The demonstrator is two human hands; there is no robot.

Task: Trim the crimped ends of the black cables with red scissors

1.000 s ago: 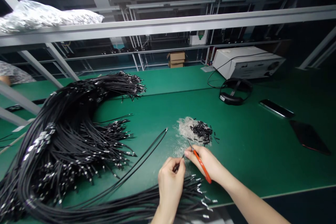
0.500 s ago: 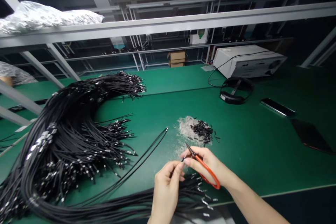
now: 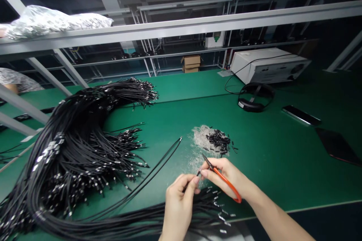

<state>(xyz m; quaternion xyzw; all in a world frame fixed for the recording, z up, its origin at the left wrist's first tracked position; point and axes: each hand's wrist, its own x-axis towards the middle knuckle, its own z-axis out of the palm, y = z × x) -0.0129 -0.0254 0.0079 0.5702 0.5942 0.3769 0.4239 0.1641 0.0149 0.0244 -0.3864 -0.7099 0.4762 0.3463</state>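
Left hand [image 3: 179, 201], mine: one, thumb and forefinger pinched on a thin black cable end [image 3: 198, 173], which sits above the surface, close to its near edge. Right hand [image 3: 227, 175], mine: one, thumb and forefinger drawn together at the tip of that same cable end, with a pair of orange-handled cutters [image 3: 228, 184] lodged in the grip, points directed toward the far edge; whether the blades are parted, I cannot tell. Beneath my left wrist: one bundle of black cables [image 3: 127, 221], silver-tipped, running along the near edge. Just beyond my fingers: one pile of short black pieces [image 3: 219, 140], touching a scatter of clear scraps [image 3: 201, 137]. Left of these: one pair of cable strands [image 3: 158, 165], lying apart from the rest, tips near the scraps. Toward the left end: one large curved heap of black cables [image 3: 85, 120], reaching nearly to the far edge. Toward the right end: one black headband [image 3: 251, 104], one phone [image 3: 302, 115] and one dark flat object [image 3: 338, 147], unidentified. By the far edge, right: one white machine [image 3: 268, 69] with a black cord. Carrying most of it: one green table [image 3: 271, 173]. Above the far side: one grey rail [image 3: 181, 28], a clear plastic bag [image 3: 59, 22] at its left end.
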